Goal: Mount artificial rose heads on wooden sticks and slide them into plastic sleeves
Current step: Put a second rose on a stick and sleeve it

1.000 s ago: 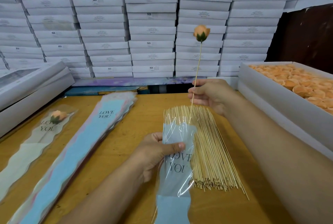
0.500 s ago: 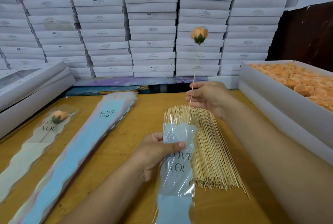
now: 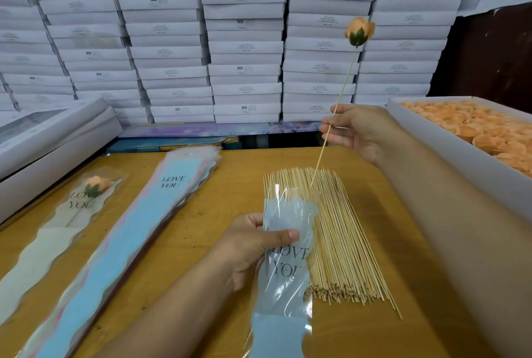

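Observation:
My right hand [image 3: 355,129] pinches a thin wooden stick [image 3: 342,93] topped by a peach rose head [image 3: 359,31] with a green base. The stick slants, its lower tip over the top of the stick pile, just above the sleeve mouth. My left hand [image 3: 253,245] grips a clear plastic sleeve [image 3: 283,280] with blue panels and "LOVE YOU" print, thumb on its front. A pile of bare wooden sticks [image 3: 342,245] lies on the table under and right of the sleeve.
A white box of peach rose heads [image 3: 472,127] stands at the right. A stack of unused sleeves [image 3: 123,239] lies left of centre, and a sleeved rose [image 3: 86,193] beside it. White boxes [image 3: 241,41] fill the back wall; more boxes [image 3: 49,139] sit at left.
My right hand has lifted and moved right, tilting the stick so the rose leans right. The stick's lower tip has come up out of the sleeve mouth. The left hand holds still.

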Demonstrator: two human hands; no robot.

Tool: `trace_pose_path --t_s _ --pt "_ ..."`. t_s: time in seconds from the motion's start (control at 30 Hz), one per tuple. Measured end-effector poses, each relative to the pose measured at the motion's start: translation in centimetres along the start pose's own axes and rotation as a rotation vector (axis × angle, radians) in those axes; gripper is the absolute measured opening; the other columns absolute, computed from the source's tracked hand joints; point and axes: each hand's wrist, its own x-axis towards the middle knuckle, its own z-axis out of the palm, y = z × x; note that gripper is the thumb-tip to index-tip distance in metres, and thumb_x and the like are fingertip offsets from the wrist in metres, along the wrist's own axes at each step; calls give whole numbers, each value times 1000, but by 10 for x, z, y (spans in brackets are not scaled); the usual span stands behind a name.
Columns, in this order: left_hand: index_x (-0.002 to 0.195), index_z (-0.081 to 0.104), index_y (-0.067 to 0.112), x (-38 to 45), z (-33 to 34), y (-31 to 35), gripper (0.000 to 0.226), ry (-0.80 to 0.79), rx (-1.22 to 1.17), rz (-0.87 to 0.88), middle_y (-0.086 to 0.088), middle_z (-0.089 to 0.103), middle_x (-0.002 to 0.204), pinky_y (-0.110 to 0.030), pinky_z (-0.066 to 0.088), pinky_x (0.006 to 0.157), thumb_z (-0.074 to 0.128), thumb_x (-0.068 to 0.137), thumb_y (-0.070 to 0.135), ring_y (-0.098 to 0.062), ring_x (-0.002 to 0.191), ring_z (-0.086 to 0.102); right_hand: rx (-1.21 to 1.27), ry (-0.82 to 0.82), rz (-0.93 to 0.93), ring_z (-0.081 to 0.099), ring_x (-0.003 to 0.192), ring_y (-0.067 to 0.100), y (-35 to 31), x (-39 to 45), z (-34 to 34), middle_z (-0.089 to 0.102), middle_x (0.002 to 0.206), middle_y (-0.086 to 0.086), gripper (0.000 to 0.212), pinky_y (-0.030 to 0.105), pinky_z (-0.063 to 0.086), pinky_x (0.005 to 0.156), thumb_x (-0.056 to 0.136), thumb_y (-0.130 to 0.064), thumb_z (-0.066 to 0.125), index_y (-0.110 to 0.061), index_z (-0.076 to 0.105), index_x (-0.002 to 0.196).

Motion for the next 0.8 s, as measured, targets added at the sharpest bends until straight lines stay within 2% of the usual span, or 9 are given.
trace_pose_path --t_s 0.17,0.6,0.8 --pt "104 72 0 -1 0 1 46 -6 -9 2 -20 76 99 -38 62 68 87 60 4 -32 86 76 -4 -4 9 75 63 18 1 1 1 71 88 15 20 29 60 56 89 14 59 -5 62 96" --pt "106 73 0 -1 0 1 49 -9 7 14 -20 76 101 -43 62 81 87 59 6 -35 94 75 -1 24 9 74 64 18 6 -3 5 71 86 14 20 30 61 58 89 13 61 -5 63 97" --pt "102 73 1 -1 0 0 45 -14 5 16 -20 76 101 -39 62 75 86 59 6 -33 90 75 -8 25 12 74 67 19 5 -4 6 71 89 15 20 30 61 60 90 13 61 -6 63 97"
